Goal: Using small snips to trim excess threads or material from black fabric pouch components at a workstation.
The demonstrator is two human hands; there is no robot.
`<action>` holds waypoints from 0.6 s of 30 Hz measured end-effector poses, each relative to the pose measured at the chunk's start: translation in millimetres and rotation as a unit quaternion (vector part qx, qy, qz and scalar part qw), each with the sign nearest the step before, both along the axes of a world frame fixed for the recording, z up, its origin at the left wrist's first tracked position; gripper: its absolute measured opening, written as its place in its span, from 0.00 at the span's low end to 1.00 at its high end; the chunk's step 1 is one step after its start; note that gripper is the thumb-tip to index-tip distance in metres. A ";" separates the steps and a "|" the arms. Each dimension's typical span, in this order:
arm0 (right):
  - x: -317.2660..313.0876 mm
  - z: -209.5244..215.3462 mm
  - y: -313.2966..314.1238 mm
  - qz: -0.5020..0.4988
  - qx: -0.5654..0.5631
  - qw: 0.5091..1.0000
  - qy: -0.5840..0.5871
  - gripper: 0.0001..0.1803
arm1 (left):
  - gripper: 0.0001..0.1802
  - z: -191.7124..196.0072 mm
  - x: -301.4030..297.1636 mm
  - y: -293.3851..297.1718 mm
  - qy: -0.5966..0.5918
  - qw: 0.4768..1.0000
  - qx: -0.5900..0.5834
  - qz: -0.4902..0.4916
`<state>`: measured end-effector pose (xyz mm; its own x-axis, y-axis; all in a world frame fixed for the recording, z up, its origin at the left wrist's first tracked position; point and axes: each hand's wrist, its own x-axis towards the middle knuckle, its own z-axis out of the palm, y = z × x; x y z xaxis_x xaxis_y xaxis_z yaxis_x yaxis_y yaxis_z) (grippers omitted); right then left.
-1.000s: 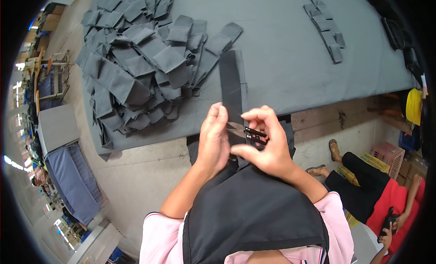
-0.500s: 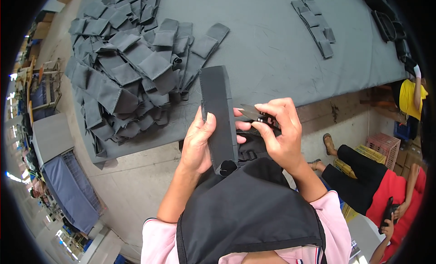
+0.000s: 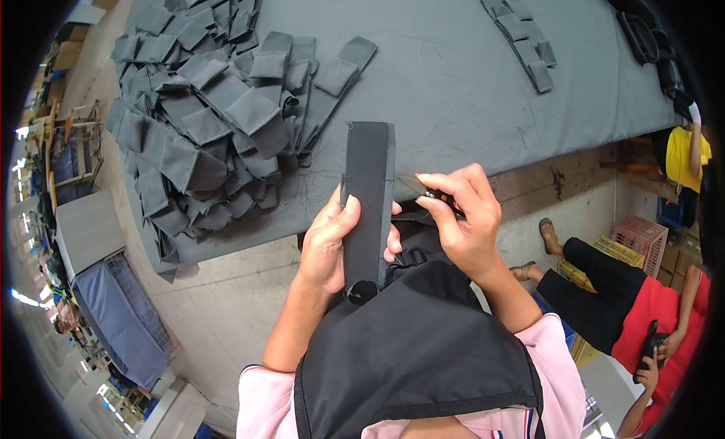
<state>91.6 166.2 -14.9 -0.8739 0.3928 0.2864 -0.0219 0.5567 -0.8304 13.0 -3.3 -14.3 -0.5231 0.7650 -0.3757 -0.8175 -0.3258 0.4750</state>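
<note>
— Strap (image 3: 368, 197): where is it?

— You hold the long dark strap upright just in front of the counter (image 3: 453, 92) edge, its top end overlapping the grey surface. Your left hand (image 3: 332, 243) is wrapped around its lower half, thumb on the front face and fingers closed behind it.

— And your other hand?

— Your right hand (image 3: 464, 220) sits just right of the strap, fingers curled tight around a small pair of snips (image 3: 423, 188), whose point touches the strap's right edge.

— What else lies around the strap?

— Left of the strap, a big heap of folded grey pieces (image 3: 211, 114) covers the counter. Far right of the strap, a short row of similar pieces (image 3: 521, 39) lies near the counter's back. A dark apron (image 3: 415, 348) hangs below the strap. Well to the right of the strap, beside the counter, a person in red (image 3: 657, 318) sits.
</note>
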 end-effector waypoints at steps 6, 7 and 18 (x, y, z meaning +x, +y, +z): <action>2.7 1.2 -3.3 0.000 0.031 0.999 0.022 0.18 | 0.19 2.9 0.5 0.6 0.000 1.000 -0.002 -0.005; 3.2 0.7 -2.9 0.000 0.031 0.999 0.022 0.18 | 0.19 3.1 0.4 0.0 0.002 1.000 -0.001 -0.006; 3.1 6.7 -5.8 -0.017 0.010 1.000 0.023 0.15 | 0.19 5.0 -0.3 -0.7 -0.011 1.000 -0.003 -0.010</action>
